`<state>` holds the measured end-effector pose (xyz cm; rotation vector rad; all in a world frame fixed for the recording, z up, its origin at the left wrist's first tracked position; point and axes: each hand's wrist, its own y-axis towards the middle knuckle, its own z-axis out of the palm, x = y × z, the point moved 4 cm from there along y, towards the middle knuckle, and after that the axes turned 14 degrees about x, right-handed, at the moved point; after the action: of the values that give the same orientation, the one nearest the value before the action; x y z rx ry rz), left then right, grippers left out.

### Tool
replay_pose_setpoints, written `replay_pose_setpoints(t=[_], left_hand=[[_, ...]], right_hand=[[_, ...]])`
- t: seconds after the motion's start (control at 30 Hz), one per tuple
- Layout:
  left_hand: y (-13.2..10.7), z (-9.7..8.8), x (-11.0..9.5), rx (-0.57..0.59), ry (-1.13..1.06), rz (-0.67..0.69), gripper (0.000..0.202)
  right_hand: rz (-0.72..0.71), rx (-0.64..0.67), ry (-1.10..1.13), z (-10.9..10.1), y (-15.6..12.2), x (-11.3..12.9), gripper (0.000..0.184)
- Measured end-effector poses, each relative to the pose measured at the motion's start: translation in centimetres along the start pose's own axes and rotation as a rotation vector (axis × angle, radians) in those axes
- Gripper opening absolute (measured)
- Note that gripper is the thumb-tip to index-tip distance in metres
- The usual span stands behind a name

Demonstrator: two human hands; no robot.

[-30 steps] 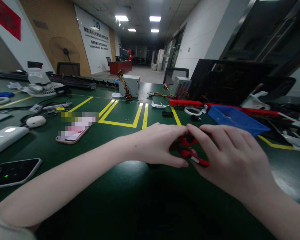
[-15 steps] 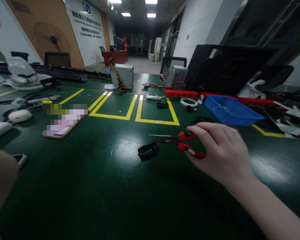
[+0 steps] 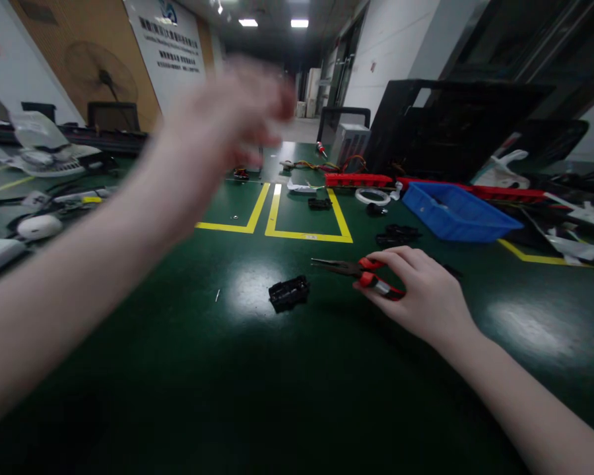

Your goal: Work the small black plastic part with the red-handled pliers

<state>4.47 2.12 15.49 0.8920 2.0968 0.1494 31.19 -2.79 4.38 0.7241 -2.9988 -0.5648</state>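
Note:
My right hand [image 3: 423, 293] is closed around the red handles of needle-nose pliers [image 3: 345, 267], held just above the green table. The jaws point left and look nearly together. To the left of their tips lies a small black plastic part [image 3: 289, 293], with a hollow top. A thin metal pin [image 3: 217, 295] rests on the table further left. My left hand [image 3: 235, 105] is raised high over the far side of the table, smeared by motion. Its fingers are too blurred to read, and I cannot make out anything held in it.
A blue tray [image 3: 455, 221] stands at the right, with red strips [image 3: 359, 180] behind it. More black parts [image 3: 397, 235] lie near my right hand. A white ring [image 3: 372, 196] sits beyond them. Yellow tape [image 3: 309, 237] marks the table, and cables and a white mouse [image 3: 39, 227] occupy the left.
My left arm has swung in from the left edge, up and across the view, covering the phone and the grey power supply. The pliers' jaws have closed somewhat.

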Motion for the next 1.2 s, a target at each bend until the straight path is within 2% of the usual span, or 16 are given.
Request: replay_pose_setpoints(t=[0.07,0.13,0.2,0.27,0.53,0.87,1.2], left_hand=[[-1.6,3.0,1.8,0.161,0.035,-0.039,0.024],[-3.4,6.5,4.1,0.346,0.107,-0.074,0.029],[-4.9,9.1,6.0,0.441,0.188,-0.056,0.042],[-5.7,10.4,7.0,0.468,0.241,-0.023,0.047],[-5.6,10.5,7.5,0.506,0.21,0.093,0.022],[-5.5,10.1,7.7,0.485,0.107,0.038,0.021],[-5.6,10.2,8.4,0.524,0.107,0.065,0.028]], right_hand=[[-0.029,-0.013,-0.002,0.3,0.0,-0.1,0.04],[-0.076,-0.024,-0.014,0.5,-0.1,-0.1,0.045],[-0.118,-0.029,-0.009,0.8,-0.1,-0.1,0.045],[-0.155,-0.029,0.003,1.0,-0.2,-0.2,0.044],[-0.218,-0.052,-0.062,1.3,0.0,0.0,0.042],[-0.215,0.016,-0.001,1.4,-0.2,-0.2,0.042],[-0.23,-0.024,-0.033,1.2,0.0,0.5,0.043]])
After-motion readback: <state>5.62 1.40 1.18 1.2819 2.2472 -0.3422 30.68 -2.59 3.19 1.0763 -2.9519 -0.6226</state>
